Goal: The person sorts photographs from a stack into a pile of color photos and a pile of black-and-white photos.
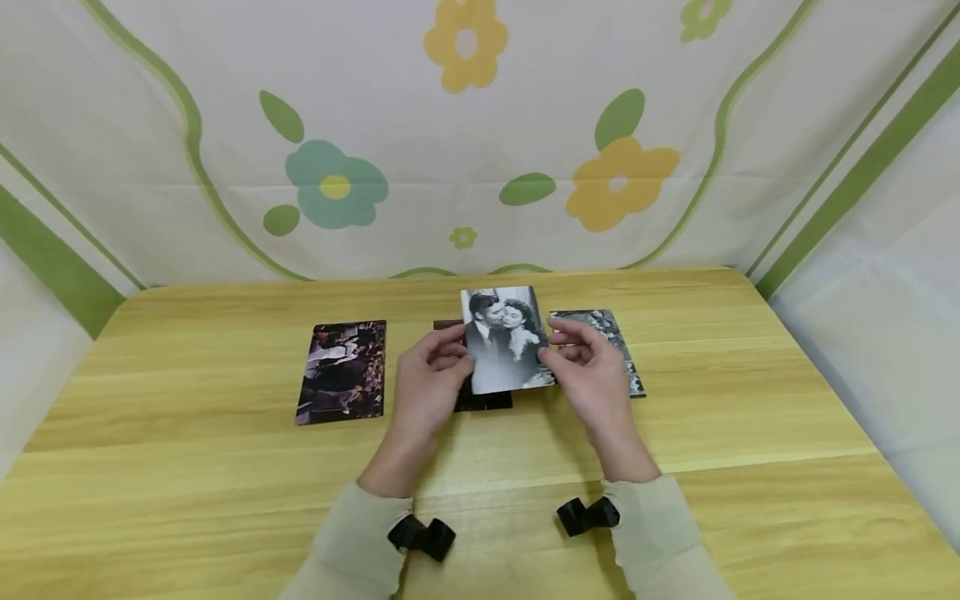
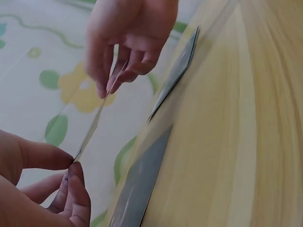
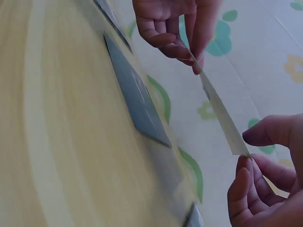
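Both hands hold up a black-and-white photo card (image 1: 504, 354) of a couple close together, raised above the table. My left hand (image 1: 432, 372) pinches its left edge between thumb and fingers. At the opposite edge, my right hand (image 1: 592, 375) pinches it the same way. From the side, the left wrist view shows the card (image 2: 90, 132) as a thin tilted sheet between the two hands. Under it lies a dark photo card (image 1: 483, 401), mostly hidden. Another card (image 1: 617, 333), grey and patterned, sits partly behind the right hand.
A dark colour photo card (image 1: 343, 371) lies on the left of the wooden table (image 1: 187, 500). Behind the table's far edge hangs a white cloth (image 1: 465, 158) with printed flowers. Black wrist devices (image 1: 422, 536) are strapped over the sleeves.
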`<state>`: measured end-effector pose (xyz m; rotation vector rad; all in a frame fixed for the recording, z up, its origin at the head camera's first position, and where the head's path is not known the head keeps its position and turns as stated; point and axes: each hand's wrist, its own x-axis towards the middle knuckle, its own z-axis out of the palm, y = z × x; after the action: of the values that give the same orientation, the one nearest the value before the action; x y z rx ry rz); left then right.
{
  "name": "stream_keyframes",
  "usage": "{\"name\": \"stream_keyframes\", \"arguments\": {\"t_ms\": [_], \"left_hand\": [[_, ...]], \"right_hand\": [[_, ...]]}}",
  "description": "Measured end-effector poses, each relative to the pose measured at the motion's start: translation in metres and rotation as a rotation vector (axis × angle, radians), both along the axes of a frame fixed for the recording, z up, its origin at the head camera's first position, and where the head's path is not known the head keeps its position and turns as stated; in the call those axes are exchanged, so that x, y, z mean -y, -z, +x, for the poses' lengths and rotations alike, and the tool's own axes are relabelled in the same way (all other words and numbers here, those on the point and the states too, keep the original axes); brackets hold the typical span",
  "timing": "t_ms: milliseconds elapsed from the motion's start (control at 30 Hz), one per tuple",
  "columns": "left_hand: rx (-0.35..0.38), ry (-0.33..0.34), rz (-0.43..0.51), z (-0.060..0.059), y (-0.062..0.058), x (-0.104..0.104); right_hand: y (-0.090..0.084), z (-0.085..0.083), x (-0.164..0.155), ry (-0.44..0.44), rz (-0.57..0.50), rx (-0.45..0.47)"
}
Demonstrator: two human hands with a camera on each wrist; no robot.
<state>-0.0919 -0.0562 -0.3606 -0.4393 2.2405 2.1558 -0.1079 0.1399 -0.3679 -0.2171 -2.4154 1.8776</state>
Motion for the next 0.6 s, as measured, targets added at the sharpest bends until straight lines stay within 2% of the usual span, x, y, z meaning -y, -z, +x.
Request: {"name": "stream_keyframes", "arguments": {"t_ms": [167, 367, 433, 600], "left_hand": [[-0.035, 0.038, -0.052, -0.007, -0.003, -0.041], [-0.087, 0.089, -0.062, -0.015, -0.003, -0.09], [-0.102, 0.102, -0.062, -0.016, -0.002, -0.102], [-0.087, 0.12, -0.067, -0.018, 0.001, -0.12]], "right_hand": [[-0.001, -0.003, -0.034, 0.093, 0.008, 0.027], [0.0, -0.005, -0.077, 0.218, 0.032, 0.064], [0.002, -0.007, -0.087, 0.246, 0.026, 0.07], [0.007, -0.01, -0.104, 0.295, -0.011, 0.089]]}}
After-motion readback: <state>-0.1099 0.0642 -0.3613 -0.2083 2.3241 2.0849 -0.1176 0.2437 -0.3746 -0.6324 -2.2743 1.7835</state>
